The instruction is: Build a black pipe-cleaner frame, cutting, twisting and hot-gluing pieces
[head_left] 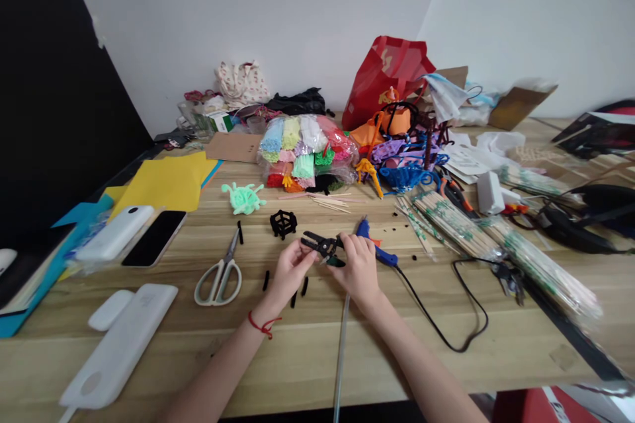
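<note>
Wood-grained counter (278,370), your left hand (289,272) and right hand (360,271) meeting above its middle.
From the near edge, a pale strip (342,357) runs inward toward your right hand, whose grip is closed around black pliers (325,246); your left hand's grip is curled beside their jaws, though how closed, or on what, cannot be told. Just beyond sits a black lattice piece (283,224); toward the back edge, bagged coloured bundles (303,164).

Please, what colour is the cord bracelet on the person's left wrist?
Red; the cord bracelet shows best in the head view.
</note>
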`<state>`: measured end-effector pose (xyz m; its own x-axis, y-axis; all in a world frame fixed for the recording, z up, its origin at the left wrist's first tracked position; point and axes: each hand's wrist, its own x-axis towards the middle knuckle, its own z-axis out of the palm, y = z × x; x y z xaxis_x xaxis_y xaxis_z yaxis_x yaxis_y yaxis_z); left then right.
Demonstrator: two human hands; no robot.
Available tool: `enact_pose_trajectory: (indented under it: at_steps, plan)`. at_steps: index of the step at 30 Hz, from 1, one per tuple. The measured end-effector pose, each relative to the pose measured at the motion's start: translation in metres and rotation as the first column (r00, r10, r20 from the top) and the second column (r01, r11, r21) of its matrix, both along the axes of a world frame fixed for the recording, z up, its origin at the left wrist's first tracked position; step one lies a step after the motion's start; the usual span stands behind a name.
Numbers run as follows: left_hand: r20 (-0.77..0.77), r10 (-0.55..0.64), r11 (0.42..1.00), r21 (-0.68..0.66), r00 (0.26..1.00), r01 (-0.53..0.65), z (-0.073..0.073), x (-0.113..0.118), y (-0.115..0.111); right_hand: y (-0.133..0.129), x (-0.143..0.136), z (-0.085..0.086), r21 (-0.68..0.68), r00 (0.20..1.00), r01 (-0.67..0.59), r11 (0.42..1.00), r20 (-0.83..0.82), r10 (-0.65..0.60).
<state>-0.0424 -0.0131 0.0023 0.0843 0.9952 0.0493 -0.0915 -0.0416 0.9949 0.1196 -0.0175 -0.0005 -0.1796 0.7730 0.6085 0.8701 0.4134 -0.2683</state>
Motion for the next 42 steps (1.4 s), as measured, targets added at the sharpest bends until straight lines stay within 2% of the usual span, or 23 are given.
enact_pose_trajectory:
  at_steps: [10, 20, 27, 32, 37, 42]
  plan:
    - [-0.004, -0.019, 1.000, -0.025, 1.000, 0.019, -0.001, -0.003, 0.001, 0.002, 0.003, 0.003, -0.011, 0.999, -0.023, 1.000, -0.023, 0.023]
    - [0.014, -0.060, 0.998, -0.021, 0.998, 0.060, -0.001, -0.006, 0.004, 0.004, 0.002, -0.001, -0.036, 0.997, -0.029, 0.999, -0.070, 0.026]
    - [0.013, -0.071, 0.997, -0.021, 0.997, 0.071, 0.000, -0.006, 0.003, 0.002, -0.001, 0.007, -0.023, 0.992, -0.035, 0.999, -0.120, 0.032]
    - [0.051, -0.025, 0.999, -0.022, 0.998, 0.026, 0.001, -0.005, 0.003, 0.002, 0.000, 0.005, -0.032, 0.993, -0.039, 0.999, -0.108, 0.036]
    - [0.126, 0.004, 0.999, 0.032, 0.992, -0.008, 0.000, -0.008, 0.007, 0.004, 0.002, 0.004, -0.010, 0.997, 0.042, 0.999, -0.057, -0.043]
    - [-0.021, -0.027, 0.996, 0.084, 0.999, 0.029, 0.000, -0.014, 0.004, 0.004, 0.002, 0.009, 0.044, 1.000, 0.007, 0.999, -0.002, -0.007]
